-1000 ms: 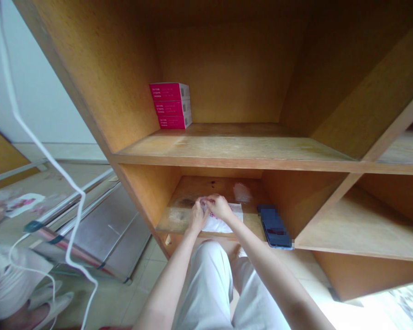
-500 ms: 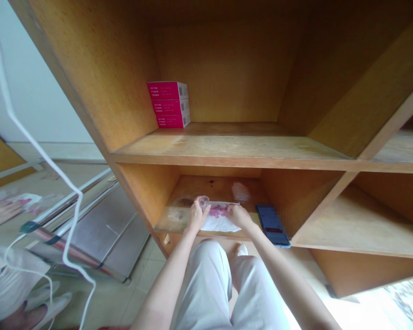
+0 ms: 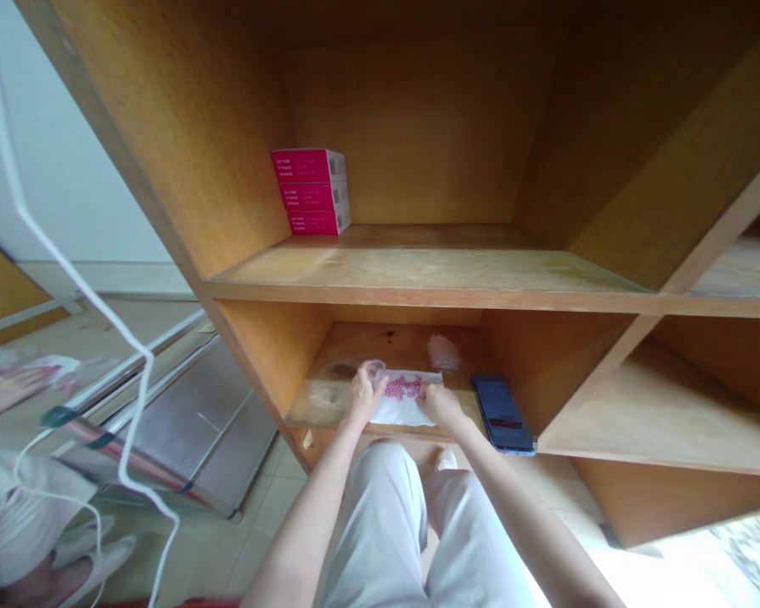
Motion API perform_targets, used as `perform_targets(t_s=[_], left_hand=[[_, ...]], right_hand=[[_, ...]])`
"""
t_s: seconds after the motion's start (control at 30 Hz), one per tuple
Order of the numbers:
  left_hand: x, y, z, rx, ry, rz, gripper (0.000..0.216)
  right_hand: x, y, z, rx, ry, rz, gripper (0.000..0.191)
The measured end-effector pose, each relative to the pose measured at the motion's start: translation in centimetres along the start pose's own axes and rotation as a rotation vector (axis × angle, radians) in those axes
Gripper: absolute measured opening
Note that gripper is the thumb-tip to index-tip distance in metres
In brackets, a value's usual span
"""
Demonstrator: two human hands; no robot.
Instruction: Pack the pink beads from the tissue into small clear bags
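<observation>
A white sheet of paper (image 3: 400, 411) lies on the lower wooden shelf. Small round pink pieces (image 3: 400, 388), perhaps tablets or beads, are scattered on it. My left hand (image 3: 363, 393) is closed around a small clear plastic cup (image 3: 376, 371) at the paper's left edge. At the right edge of the pile, my right hand (image 3: 439, 400) has its fingers bent together against the pink pieces. Whatever its fingertips hold is too small and hidden to make out.
A phone (image 3: 502, 412) lies to the right on the same shelf, and a clear plastic piece (image 3: 443, 351) is behind the paper. Pink boxes (image 3: 313, 194) are stacked on the upper shelf. A white cable (image 3: 76, 283) hangs at left, near another person's hand (image 3: 9, 390).
My right hand has shifted slightly right and down, uncovering more of the pink pieces. The left hand stays at the cup.
</observation>
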State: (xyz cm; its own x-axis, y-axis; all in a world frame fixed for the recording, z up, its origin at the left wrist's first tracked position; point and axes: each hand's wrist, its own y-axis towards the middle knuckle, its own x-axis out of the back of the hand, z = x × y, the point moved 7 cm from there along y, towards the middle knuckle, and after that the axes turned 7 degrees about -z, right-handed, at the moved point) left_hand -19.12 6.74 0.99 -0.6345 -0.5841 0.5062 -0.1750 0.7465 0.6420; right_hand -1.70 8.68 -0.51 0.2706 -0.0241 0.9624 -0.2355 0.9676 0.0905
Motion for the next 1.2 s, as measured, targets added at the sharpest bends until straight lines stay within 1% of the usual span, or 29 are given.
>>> perform_targets(t_s=[0.1,0.2,0.23,0.3,0.4,0.47,0.57,0.67,0.73,0.8,0.87,0.93,1.0,1.1,1.13,1.2], left_hand=[[0.0,0.0,0.1,-0.006,0.0,0.0,0.045],[-0.1,0.0,0.2,-0.005,0.0,0.009,0.046],[-0.2,0.0,0.2,-0.002,-0.002,0.011,0.047],[-0.2,0.0,0.3,0.002,-0.017,0.016,0.046],[-0.2,0.0,0.2,0.002,-0.04,0.021,0.044],[-0.2,0.0,0.2,-0.003,-0.046,0.028,0.044],[-0.2,-0.1,0.2,-0.017,-0.04,0.038,0.045],[-0.1,-0.1,0.3,-0.014,-0.019,0.023,0.046],[-0.1,-0.1,0.4,-0.005,-0.012,0.015,0.046],[-0.2,-0.1,0.4,0.001,-0.014,0.017,0.046],[-0.2,-0.1,0.4,0.003,-0.019,0.02,0.046],[-0.2,-0.1,0.4,0.01,-0.021,0.011,0.046],[-0.2,-0.1,0.5,0.018,-0.021,0.007,0.046],[-0.3,-0.1,0.5,0.021,-0.025,0.01,0.046],[-0.3,-0.1,0.5,0.018,-0.025,0.011,0.047],[-0.2,0.0,0.5,0.008,-0.021,0.005,0.047]], right_hand=[[0.7,0.4,0.2,0.005,0.034,0.015,0.018],[2.4,1.2,1.0,0.04,0.126,0.001,0.015],[3.2,1.6,1.4,0.053,0.17,-0.023,0.015],[5.0,2.3,2.4,0.074,0.273,-0.122,0.015],[6.8,3.0,4.7,0.168,0.445,-0.232,0.017],[6.9,3.4,6.1,0.214,0.506,-0.244,0.016],[5.9,3.8,7.6,0.24,0.524,-0.197,0.015],[5.4,3.9,8.4,0.295,0.561,-0.158,0.02],[5.6,3.8,8.2,0.314,0.606,-0.173,0.023],[6.0,3.7,7.3,0.289,0.628,-0.205,0.025],[6.3,3.6,5.9,0.248,0.603,-0.231,0.025],[6.2,3.3,4.4,0.221,0.528,-0.224,0.02],[5.3,2.9,3.2,0.206,0.408,-0.15,0.017],[3.2,2.3,1.6,0.174,0.208,0.006,0.017],[2.6,2.1,1.2,0.171,0.16,0.038,0.016],[1.8,1.9,0.8,0.179,0.102,0.058,0.016]])
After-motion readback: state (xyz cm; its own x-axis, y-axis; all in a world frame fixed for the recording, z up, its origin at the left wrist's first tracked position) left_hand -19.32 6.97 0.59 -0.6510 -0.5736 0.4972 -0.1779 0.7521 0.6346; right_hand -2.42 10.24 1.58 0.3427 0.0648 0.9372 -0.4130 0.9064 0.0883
